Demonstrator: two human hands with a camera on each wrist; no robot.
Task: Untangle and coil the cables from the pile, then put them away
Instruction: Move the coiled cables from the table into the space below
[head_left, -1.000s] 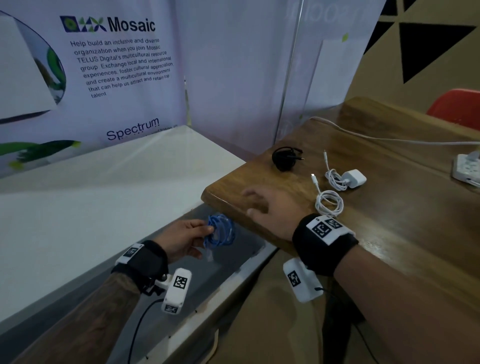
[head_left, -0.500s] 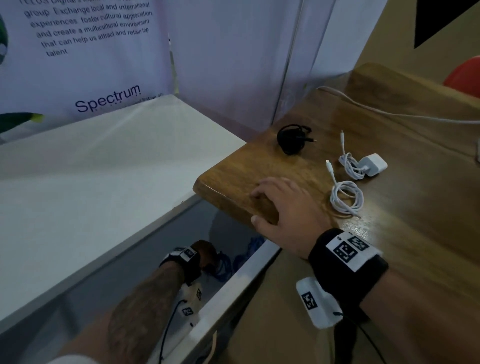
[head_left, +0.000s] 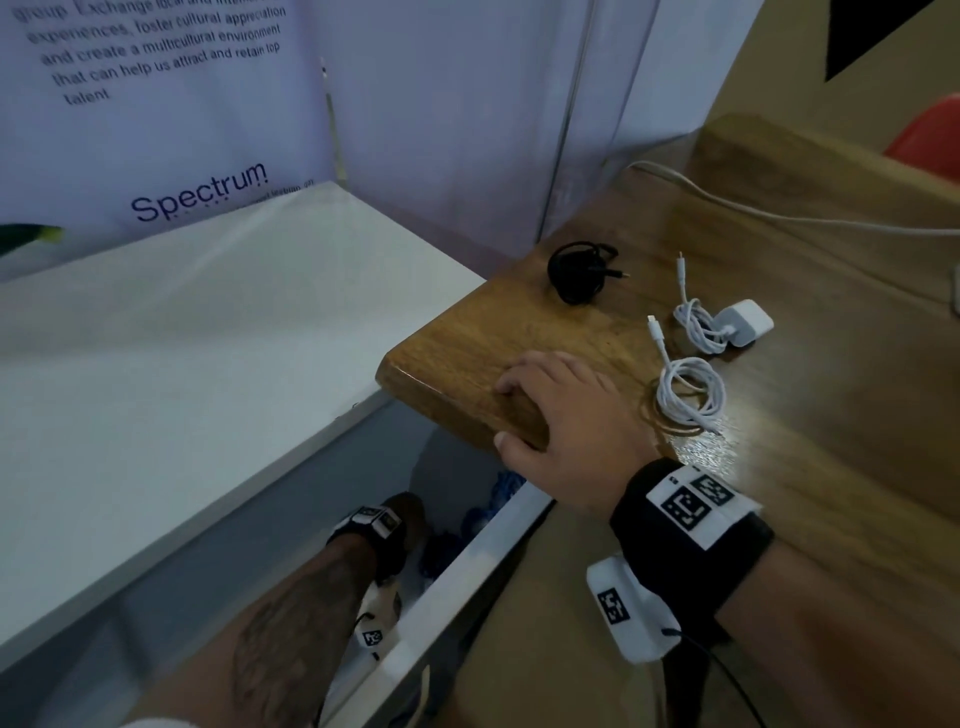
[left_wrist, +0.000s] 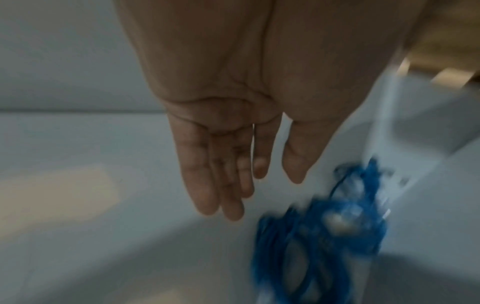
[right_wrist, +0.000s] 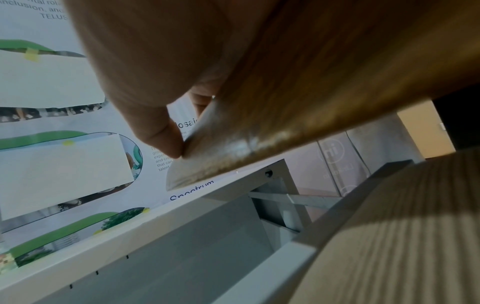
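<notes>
A coiled blue cable (left_wrist: 319, 246) lies on the floor of the open white drawer (head_left: 467, 582), against its right wall; the head view shows only bits of this blue cable (head_left: 498, 493). My left hand (left_wrist: 259, 191) hovers inside the drawer just left of the coil, fingers straight, holding nothing; from above my left hand (head_left: 408, 512) shows only its back. My right hand (head_left: 519, 415) rests on the corner of the wooden table (head_left: 779, 467), fingers on top, thumb (right_wrist: 161, 131) against the edge. A coiled white cable (head_left: 688, 395), a white charger with cable (head_left: 737, 322) and a black coiled cable (head_left: 576, 273) lie on the table.
A white cabinet top (head_left: 182, 364) stretches to the left above the drawer. A long white cord (head_left: 779, 215) runs across the far part of the table. A printed banner (head_left: 197, 192) stands behind. An orange chair (head_left: 930, 135) shows at far right.
My left hand went down into the drawer with the blue coil and let it go; it now lies loose beside the hand. My right hand stayed on the table corner.
</notes>
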